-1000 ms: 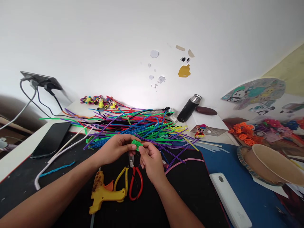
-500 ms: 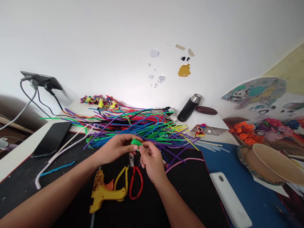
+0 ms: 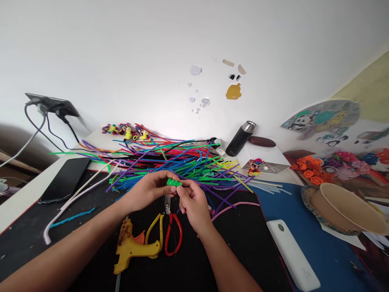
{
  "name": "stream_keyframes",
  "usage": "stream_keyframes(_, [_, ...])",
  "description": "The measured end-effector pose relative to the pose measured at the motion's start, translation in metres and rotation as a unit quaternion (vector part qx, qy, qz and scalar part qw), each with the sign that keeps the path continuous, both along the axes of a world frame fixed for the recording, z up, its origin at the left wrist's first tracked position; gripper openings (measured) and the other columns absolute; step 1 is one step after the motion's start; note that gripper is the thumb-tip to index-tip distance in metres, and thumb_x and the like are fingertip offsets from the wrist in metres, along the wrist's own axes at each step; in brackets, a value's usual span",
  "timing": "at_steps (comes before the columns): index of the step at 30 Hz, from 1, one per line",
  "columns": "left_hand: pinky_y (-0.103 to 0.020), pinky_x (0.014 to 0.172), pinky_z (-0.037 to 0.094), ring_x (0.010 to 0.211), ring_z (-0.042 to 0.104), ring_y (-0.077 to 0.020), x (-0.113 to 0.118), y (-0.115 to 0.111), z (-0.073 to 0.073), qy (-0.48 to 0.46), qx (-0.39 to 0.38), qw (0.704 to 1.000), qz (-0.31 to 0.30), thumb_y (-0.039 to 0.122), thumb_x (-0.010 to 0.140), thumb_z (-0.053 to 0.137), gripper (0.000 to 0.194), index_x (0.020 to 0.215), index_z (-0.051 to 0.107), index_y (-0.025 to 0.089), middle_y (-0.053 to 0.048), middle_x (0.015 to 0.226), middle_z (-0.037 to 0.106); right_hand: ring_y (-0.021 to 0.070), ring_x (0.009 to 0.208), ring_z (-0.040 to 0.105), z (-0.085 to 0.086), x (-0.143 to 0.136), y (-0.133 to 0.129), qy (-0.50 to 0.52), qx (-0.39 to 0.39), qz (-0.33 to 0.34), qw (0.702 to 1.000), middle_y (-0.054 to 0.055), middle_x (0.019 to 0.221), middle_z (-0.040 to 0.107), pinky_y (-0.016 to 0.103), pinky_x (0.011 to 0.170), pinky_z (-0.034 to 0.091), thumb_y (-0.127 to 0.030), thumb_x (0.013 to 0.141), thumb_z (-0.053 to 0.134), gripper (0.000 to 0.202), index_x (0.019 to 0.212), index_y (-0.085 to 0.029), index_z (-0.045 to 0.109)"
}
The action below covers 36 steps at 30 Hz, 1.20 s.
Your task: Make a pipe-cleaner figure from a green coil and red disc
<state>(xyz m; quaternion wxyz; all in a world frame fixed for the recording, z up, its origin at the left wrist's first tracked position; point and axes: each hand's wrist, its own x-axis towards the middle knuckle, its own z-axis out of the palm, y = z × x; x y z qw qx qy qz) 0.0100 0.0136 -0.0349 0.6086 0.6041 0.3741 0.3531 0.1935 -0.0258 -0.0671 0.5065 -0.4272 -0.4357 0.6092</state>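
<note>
left hand (image 3: 148, 190) and right hand (image 3: 194, 203) pinch a green piece (image 3: 172, 182) — long axis roughly sideways, dipping slightly rightward.

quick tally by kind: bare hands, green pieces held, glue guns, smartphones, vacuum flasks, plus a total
Bare hands: 2 (left hand, right hand)
Green pieces held: 1 (green piece, at the fingertips of both hands)
Glue guns: 1 (yellow glue gun)
Smartphones: 1 (black smartphone)
Vacuum flasks: 1 (black vacuum flask)
Total: 6
</note>
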Motion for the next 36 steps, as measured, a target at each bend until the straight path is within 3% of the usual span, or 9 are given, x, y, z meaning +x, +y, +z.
stream_keyframes(5, [-0.033, 0.079, 0.063, 0.087, 0.073, -0.0196, 0.0034, -0.0042, 0.0022, -0.012, 0.007, 1.000, -0.007, 0.041, 0.090, 0.085, 0.033, 0.110, 0.068, 0.020, -0.002, 0.099, 0.072, 0.0085, 0.039, 0.041, -0.0051, 0.0018, 0.0049, 0.019, -0.006, -0.018, 1.000, -0.012, 0.052, 0.049, 0.021, 0.040, 0.030, -0.061, 0.086, 0.082, 0.045, 0.101, -0.020, 0.067])
stream_keyframes(10, [-0.038, 0.078, 0.063, 0.079, 0.073, -0.0211, 0.0015, -0.0045, -0.0034, 0.040, -0.013, 0.999, 0.001, 0.049, 0.087, 0.085, 0.049, 0.124, 0.074, 0.018, -0.007, 0.105, 0.079, 0.0078, 0.039, 0.039, -0.0078, 0.0008, 0.0043, 0.020, 0.003, -0.003, 1.000, -0.012, 0.051, 0.049, 0.021, 0.041, 0.028, -0.059, 0.089, 0.080, 0.043, 0.098, -0.020, 0.066])
stream_keyframes(14, [-0.037, 0.078, 0.062, 0.078, 0.074, -0.0232, -0.0018, -0.0010, -0.0063, 0.068, -0.009, 0.998, 0.005, 0.052, 0.089, 0.082, 0.042, 0.113, 0.080, 0.017, -0.007, 0.093, 0.082, 0.0075, 0.039, 0.038, -0.0071, 0.0010, 0.0049, 0.031, -0.010, -0.007, 0.999, -0.013, 0.051, 0.046, 0.021, 0.041, 0.028, -0.065, 0.086, 0.082, 0.049, 0.095, -0.020, 0.065])
stream_keyframes(18, [-0.036, 0.084, 0.060, 0.087, 0.075, -0.0243, -0.0035, 0.0017, -0.0055, 0.048, 0.014, 0.999, 0.017, 0.050, 0.088, 0.083, 0.037, 0.108, 0.082, 0.019, -0.006, 0.096, 0.083, 0.0078, 0.041, 0.039, -0.0040, 0.0040, 0.0058, 0.035, -0.019, -0.032, 0.999, -0.012, 0.054, 0.046, 0.022, 0.041, 0.028, -0.071, 0.085, 0.081, 0.056, 0.100, -0.018, 0.070])
stream_keyframes(22, [-0.034, 0.081, 0.059, 0.083, 0.073, -0.0228, -0.0043, 0.0009, -0.0037, 0.052, 0.026, 0.998, 0.015, 0.051, 0.090, 0.082, 0.035, 0.104, 0.082, 0.018, -0.005, 0.090, 0.082, 0.0078, 0.042, 0.039, -0.0012, 0.0062, 0.0062, 0.039, -0.023, -0.043, 0.998, -0.010, 0.055, 0.045, 0.022, 0.042, 0.028, -0.073, 0.086, 0.080, 0.057, 0.097, -0.017, 0.071])
stream_keyframes(36, [-0.033, 0.076, 0.062, 0.081, 0.076, -0.0233, 0.0012, -0.0064, -0.0031, -0.005, -0.016, 1.000, 0.024, 0.056, 0.084, 0.090, 0.042, 0.098, 0.084, 0.017, -0.007, 0.087, 0.083, 0.0078, 0.042, 0.037, 0.0019, 0.0064, 0.0053, 0.057, -0.026, -0.052, 0.997, -0.010, 0.053, 0.043, 0.023, 0.042, 0.027, -0.072, 0.085, 0.082, 0.056, 0.093, -0.018, 0.073])
